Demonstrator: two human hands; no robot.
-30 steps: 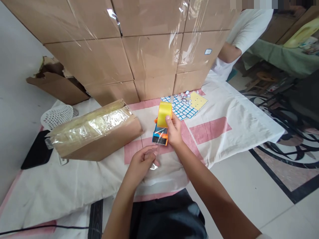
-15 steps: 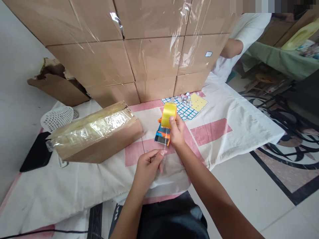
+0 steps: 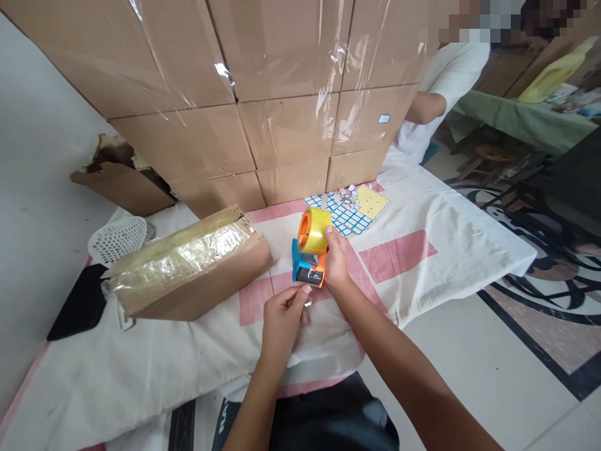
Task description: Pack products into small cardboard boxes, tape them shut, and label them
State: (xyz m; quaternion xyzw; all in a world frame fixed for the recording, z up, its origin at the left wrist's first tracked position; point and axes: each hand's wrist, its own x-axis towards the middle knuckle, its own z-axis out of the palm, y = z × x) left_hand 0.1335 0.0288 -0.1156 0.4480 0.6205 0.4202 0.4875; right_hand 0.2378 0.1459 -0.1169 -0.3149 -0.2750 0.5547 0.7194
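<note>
Over the pink-striped cloth (image 3: 422, 250), the right hand (image 3: 335, 266) grips the tape dispenser (image 3: 310, 250) upright while the left hand (image 3: 282, 316), just below its mouth, pinches the tape end (image 3: 306, 297).

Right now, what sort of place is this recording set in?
Probably a home or small workshop used for packing parcels: stacked cardboard boxes wrapped in film, a taped carton on the cloth, a tape dispenser in the right hand, and label sheets.

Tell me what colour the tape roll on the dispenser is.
Yellow: the tape roll sits on a blue-and-orange dispenser, seen clearly in the head view.
</note>
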